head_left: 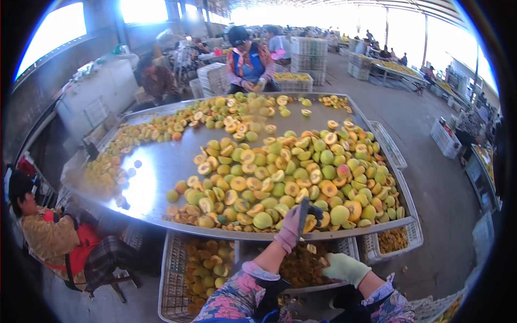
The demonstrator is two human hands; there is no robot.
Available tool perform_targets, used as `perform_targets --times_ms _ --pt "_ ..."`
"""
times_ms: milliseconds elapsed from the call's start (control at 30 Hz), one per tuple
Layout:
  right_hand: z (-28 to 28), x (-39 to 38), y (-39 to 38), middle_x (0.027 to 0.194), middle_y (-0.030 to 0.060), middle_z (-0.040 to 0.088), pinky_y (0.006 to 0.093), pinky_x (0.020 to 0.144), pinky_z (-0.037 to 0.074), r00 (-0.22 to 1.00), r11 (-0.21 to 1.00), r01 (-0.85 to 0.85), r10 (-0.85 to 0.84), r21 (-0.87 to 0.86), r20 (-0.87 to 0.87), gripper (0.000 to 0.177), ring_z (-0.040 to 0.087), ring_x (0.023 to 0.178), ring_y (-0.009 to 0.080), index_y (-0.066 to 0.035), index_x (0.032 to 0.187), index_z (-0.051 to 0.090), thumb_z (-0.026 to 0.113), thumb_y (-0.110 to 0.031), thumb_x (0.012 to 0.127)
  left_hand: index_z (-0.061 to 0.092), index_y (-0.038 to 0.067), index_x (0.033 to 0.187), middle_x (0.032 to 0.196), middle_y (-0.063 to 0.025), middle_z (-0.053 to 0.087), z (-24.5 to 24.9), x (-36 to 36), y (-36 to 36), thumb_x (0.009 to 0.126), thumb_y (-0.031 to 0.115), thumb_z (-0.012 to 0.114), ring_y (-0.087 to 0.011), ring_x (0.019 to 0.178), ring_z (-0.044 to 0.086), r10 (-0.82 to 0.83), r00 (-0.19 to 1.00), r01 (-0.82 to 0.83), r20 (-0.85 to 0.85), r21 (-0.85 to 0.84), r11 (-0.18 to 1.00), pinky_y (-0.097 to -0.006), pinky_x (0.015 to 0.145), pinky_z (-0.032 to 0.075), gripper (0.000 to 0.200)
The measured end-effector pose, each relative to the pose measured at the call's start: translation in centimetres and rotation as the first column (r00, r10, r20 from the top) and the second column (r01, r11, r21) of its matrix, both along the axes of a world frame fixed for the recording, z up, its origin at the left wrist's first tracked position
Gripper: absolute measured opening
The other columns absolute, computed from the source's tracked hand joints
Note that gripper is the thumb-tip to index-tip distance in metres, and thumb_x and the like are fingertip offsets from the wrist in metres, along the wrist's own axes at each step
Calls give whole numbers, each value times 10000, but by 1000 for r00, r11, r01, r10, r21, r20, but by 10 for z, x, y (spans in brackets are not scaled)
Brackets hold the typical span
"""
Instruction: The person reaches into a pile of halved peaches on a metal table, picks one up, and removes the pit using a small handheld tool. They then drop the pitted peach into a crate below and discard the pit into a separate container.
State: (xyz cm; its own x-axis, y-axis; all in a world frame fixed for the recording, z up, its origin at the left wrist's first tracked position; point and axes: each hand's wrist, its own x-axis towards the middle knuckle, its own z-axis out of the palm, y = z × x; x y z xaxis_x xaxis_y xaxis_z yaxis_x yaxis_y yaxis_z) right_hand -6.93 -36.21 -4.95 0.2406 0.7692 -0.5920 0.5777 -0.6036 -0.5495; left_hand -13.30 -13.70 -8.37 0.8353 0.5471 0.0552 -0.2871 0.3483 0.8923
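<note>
Left hand (291, 230), gloved, closed around a dark narrow tool (303, 211) at the near rim of the metal table (161, 161), against the fruit heap (301, 172). Judged step: reaching for fruit to halve; the next move needs one fruit singled out. Right hand (344, 267) is low over a crate (351, 248), its grip indiscernible. The tool's type is unclear.

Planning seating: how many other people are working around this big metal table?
3: a person in a red vest seated near left, a person in brown at the far left, a person in blue at the far end. More may be hidden behind.
</note>
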Motion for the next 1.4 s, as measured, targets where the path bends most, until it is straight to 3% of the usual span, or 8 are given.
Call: perform_targets --times_ms 33,233,367,467,567,867,1333,1400 --pt "-16 1 -5 842 131 690 463 584 530 824 982 -187 173 -29 539 301 690 709 309 -68 992 567 599 -345 878 681 -47 925 879 -95 716 -7 -1 1 1015 375 505 -157 785 659 85 995 -84 -44 30 996 -275 717 521 466" --pt "41 -9 -7 854 196 685 504 750 524 914 977 -124 44 174 404 336 666 845 401 -85 1032 568 576 -380 872 691 14 1107 932 -75 728 61 -88 13 1015 270 521 -118 836 661 243 890 -26 -386 489 872 -260 767 519 321" --pt "58 -5 -4 822 190 678 496 738 513 971 932 -71 -16 354 237 414 662 831 406 -75 1037 543 553 -467 903 698 105 1109 1021 -179 706 110 -159 39 925 442 604 -314 971 677 613 362 523 -703 697 491 -386 867 514 395" --pt "71 -2 12 793 186 656 472 720 502 997 915 -3 -29 404 73 424 655 809 400 -63 1023 528 571 -469 909 676 83 1115 1033 -214 683 121 -173 59 884 525 607 -396 1045 623 675 304 613 -672 680 402 -446 920 488 504" --pt "55 -3 31 773 182 639 453 707 493 999 877 33 -44 479 13 413 645 793 405 -52 978 513 615 -443 895 636 77 1167 1084 -207 671 124 -137 76 886 499 607 -368 1085 619 680 507 431 -530 839 332 -438 953 476 508" --pt "33 16 35 871 164 655 413 748 515 997 857 71 -61 511 -35 386 658 835 349 -59 1070 546 631 -392 893 373 142 1467 1524 -143 363 86 74 171 892 281 588 -321 1309 474 716 541 602 -442 798 38 -420 1061 407 629" --pt "10 29 20 849 109 645 377 759 526 932 748 -293 84 596 352 211 660 816 303 -74 976 599 627 -270 903 555 70 1227 1206 -153 618 60 129 195 851 298 680 -318 1031 645 762 548 629 -344 770 -106 -422 882 516 458" --pt "40 25 25 820 115 636 361 708 528 984 786 173 -167 594 -66 243 650 797 306 -59 968 599 635 -290 900 554 54 1216 1151 -150 639 44 108 189 843 296 702 -312 987 659 701 626 402 -343 912 87 -404 833 539 468"
